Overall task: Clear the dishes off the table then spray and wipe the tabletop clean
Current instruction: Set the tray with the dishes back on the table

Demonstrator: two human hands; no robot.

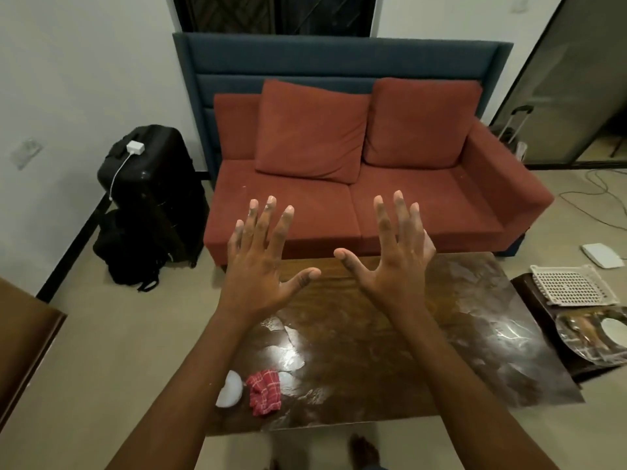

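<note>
My left hand and my right hand are held up side by side above the far half of the dark wooden table, fingers spread and straight, holding nothing. The tabletop is glossy with wet streaks. A crumpled red checked cloth lies near the table's front left corner. A white rounded object sits just left of the cloth, partly behind my left forearm.
A red sofa stands right behind the table. To the right, a low dark stand carries a white perforated tray and a glass plate. Black luggage stands at the left wall. Cables cross the floor at far right.
</note>
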